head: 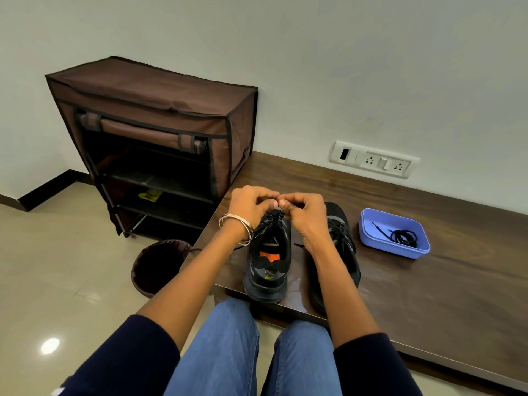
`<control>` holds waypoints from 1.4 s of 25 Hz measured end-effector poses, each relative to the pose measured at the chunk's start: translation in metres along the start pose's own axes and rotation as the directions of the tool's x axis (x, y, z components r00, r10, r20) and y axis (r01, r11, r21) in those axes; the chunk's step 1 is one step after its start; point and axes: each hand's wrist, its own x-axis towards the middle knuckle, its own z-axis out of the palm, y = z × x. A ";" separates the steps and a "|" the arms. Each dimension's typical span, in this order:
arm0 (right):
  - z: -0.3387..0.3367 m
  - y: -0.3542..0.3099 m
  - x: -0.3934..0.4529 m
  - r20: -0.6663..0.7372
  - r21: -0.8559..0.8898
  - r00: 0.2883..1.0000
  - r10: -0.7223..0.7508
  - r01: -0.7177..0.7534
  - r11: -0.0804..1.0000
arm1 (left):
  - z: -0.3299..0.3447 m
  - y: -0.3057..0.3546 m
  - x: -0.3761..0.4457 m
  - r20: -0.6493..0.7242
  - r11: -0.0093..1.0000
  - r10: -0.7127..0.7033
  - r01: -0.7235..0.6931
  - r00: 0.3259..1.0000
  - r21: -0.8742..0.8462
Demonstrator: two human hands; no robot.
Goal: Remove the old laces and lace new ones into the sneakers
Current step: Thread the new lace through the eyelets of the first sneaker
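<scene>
Two black low-top sneakers stand side by side near the table's front edge, heels toward the person. The left black sneaker with an orange insole label (268,258) carries a black lace (273,217) through its eyelets. The right black sneaker (341,238) is also laced. A coiled spare black lace (403,237) lies in a shallow blue plastic tray (368,224) just beside the right sneaker.

Wall (314,52): plain, pale, matte; dark skirting (48,190) along its foot at left.
Floor (71,267): glossy beige tiles, one bright lamp glare (50,346) low left.
Bench (428,281): dark wood-grain top, set against the wall.
Socket panel (374,160): white, on the wall just above the bench.
Fabric shoe rack (160,132): brown, front flap rolled up, dark shelves showing.
Bin (160,267): dark, round, on the floor beside the bench's left end.
</scene>
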 end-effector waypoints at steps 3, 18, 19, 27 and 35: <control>0.000 0.006 -0.004 -0.082 0.179 0.991 0.109 -0.093 0.979 | 0.008 -0.003 -0.008 0.027 0.985 -0.087 0.090 0.996 -0.149; 0.010 0.055 -0.031 -0.122 -0.382 0.988 0.094 -0.134 0.914 | 0.054 -0.010 -0.026 -0.082 0.842 -0.268 0.275 0.960 0.464; 0.009 0.056 -0.032 -0.125 -0.389 0.988 0.089 -0.131 0.912 | 0.056 -0.013 -0.026 -0.081 0.864 -0.269 0.277 0.960 0.421; 0.004 0.068 -0.026 -0.024 -0.469 0.999 0.039 -0.045 0.882 | 0.061 -0.019 -0.022 -0.006 0.879 -0.183 0.166 0.983 0.447; 0.005 0.076 -0.026 0.028 -0.482 0.999 0.029 -0.012 0.876 | 0.055 -0.028 -0.022 0.010 0.915 -0.171 0.155 0.985 0.374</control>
